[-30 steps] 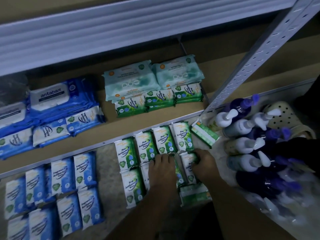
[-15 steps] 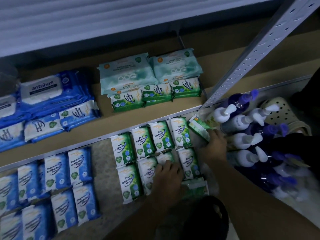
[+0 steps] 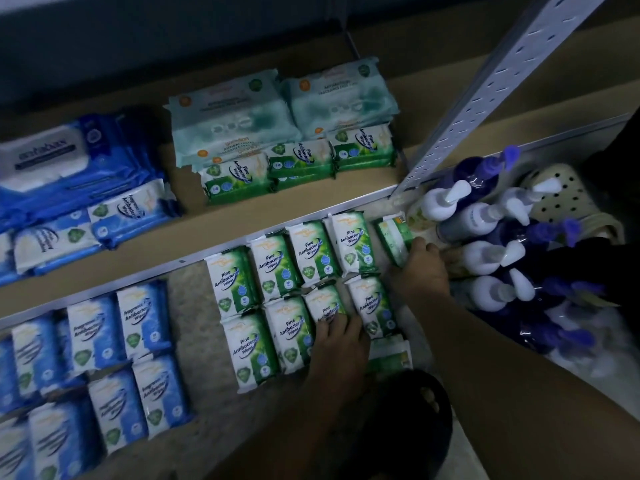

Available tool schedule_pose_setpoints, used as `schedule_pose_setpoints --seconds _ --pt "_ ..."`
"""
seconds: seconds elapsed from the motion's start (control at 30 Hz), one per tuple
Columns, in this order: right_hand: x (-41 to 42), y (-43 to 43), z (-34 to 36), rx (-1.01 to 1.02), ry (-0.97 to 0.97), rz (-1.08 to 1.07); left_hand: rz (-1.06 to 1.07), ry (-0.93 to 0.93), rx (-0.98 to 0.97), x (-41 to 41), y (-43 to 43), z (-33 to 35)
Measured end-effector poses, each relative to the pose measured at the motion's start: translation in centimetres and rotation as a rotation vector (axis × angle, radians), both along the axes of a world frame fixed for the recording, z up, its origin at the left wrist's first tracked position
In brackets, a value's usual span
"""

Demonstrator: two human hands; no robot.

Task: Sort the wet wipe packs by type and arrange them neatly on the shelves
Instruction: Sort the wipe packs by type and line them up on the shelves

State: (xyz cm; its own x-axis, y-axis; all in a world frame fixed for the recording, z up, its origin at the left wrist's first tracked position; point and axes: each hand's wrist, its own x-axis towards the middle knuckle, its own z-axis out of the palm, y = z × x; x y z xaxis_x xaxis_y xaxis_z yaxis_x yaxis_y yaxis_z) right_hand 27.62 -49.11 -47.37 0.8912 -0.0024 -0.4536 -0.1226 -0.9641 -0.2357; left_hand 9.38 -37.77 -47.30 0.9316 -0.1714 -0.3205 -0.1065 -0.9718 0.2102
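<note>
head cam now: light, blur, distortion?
Head view: dim, underexposed, bluish cast; no glare. Pine labels on the green packs read sharp; the antabax pack label is smeared, the spray bottles soft. Wide angle slants the shelf upright; top recess near black.

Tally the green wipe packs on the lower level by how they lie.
Packs face up in two rows: 8
Tilted pack at the right hand: 1
Flat pack at the near right end: 1
Total: 10
</note>
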Motion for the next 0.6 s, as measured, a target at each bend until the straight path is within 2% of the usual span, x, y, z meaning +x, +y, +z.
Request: schedule_pose_setpoints --seconds 0.47,0.6 --pt "-3.7 -0.1 5.0 0.031 -0.091 -0.123 0.094 -0.019 -0.099 -1.4 0.0 2.8" --pt "-6.5 -0.3 7.5 0.083 -0.113 -0.135 0.154 0.042 -0.14 -2.3 1.0 5.1"
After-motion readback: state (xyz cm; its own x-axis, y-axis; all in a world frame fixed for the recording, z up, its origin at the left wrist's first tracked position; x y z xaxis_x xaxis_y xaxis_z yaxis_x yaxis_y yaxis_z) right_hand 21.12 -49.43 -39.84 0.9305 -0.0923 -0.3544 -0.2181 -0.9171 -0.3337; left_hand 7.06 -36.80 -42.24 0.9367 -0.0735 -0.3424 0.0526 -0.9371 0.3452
